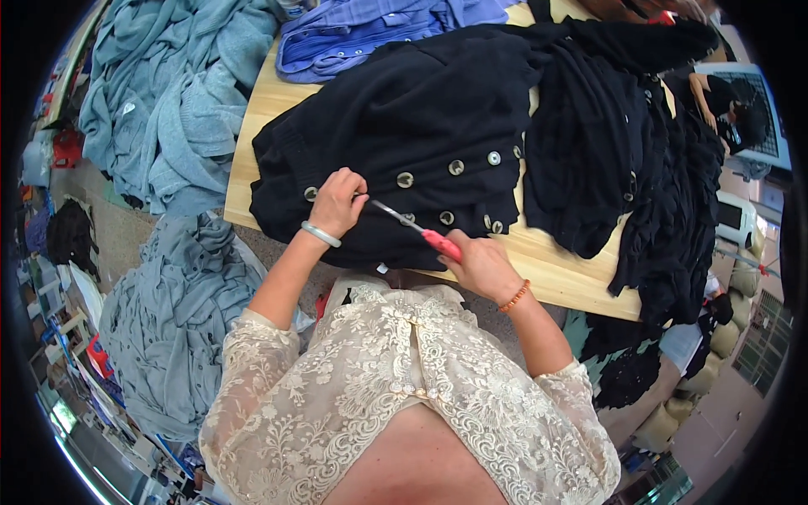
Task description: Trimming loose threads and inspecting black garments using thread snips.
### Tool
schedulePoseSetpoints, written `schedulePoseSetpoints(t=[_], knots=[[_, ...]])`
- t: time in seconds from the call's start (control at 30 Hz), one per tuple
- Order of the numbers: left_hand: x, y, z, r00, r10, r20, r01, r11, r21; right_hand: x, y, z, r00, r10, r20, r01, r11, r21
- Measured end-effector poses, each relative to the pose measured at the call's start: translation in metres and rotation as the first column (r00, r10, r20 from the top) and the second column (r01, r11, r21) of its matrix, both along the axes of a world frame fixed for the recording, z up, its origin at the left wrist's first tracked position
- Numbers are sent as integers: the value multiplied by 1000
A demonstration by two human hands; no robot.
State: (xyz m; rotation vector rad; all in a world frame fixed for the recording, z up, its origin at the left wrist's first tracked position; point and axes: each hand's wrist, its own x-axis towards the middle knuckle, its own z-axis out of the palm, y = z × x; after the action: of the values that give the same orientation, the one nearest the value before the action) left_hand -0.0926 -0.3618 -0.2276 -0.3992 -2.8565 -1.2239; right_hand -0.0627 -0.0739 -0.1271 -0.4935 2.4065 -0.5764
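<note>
Mid-trim: left hand [338, 202] pinching black cardigan [404, 143] near its buttons [405, 179], right hand [481, 265] clenched around pink-handled scissors [418, 227]. Next, likely careful snipping beside cardigan's edge.

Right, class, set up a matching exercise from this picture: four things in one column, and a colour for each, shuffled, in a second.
Things:
1. garment with round buttons under the left hand
2. handle of the scissors in the right hand
3. shirt at the far end of the table
4. bracelet on the right wrist

Colours:
A. orange
B. black
C. blue
D. pink

Pairs: 1-B, 2-D, 3-C, 4-A
</note>
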Motion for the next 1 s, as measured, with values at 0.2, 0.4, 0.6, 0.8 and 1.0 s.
schedulePoseSetpoints(t=[0.2, 0.4, 0.6, 0.8, 1.0], knots=[[-4, 26, 32, 980, -22, -200, 3, 995, -97, 11, 16, -8, 987, -160, 20, 161, 968, -193], [-27, 74, 8, 984, -97, -152, 82, 992, -99, 13, 60, -1, 976, -216, -19, 215, 975, -49], [-37, 64, 4, 988, -154, 25, 154, 988, 6, 21, 43, -14, 969, -249, 4, 249, 967, -58], [-45, 118, 36, 971, -166, -173, 159, 986, -53, 31, 86, -22, 909, -412, -59, 396, 900, -182], [-74, 139, 3, 985, -165, 47, 168, 982, -87, 16, 107, -12, 930, -367, -17, 367, 930, 29]])
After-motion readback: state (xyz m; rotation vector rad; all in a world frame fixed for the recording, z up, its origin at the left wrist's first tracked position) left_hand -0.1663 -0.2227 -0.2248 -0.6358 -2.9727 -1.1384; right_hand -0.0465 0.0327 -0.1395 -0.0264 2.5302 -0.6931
